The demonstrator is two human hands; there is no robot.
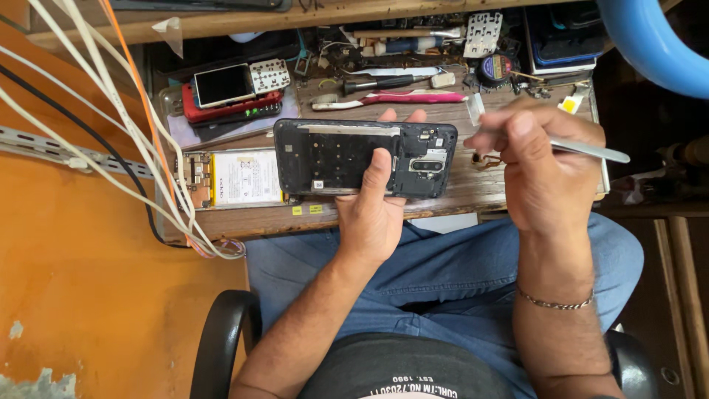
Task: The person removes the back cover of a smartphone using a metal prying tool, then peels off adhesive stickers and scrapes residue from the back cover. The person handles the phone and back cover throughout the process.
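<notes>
Far left: an orange wall (81,266), scuffed pale at its lower edge, crossed by a bundle of white cables (111,125), one black and one orange cable among them, which hang down past the edge of the worn wooden tabletop (473,188). On the tabletop's left part lies an opened phone body with a white battery (240,177) exposed; behind it, a stack of phones (229,92), the top one with a pale screen and a red-cased one beneath. Centre: the left hand (373,214) holds a dark phone frame (362,157) level just above the tabletop's near edge, long side left to right, inner face up, with the camera module to its right; the thumb lies across the inner face and the fingers (402,115) curl round the far edge, closed on the frame. Behind it lie a black-handled screwdriver (377,83), a pink-handled tool (402,97) and assorted small parts. Right: the right hand (543,166), a chain bracelet (554,301) at its wrist, pinches a slim silvery tool (583,150), fingers closed on it; the tool's tip is hidden behind the hand, just beside the frame's right end. Upper right: a blue curved tube (650,44). Below: blue trousers and the black arms of a chair (221,332).
</notes>
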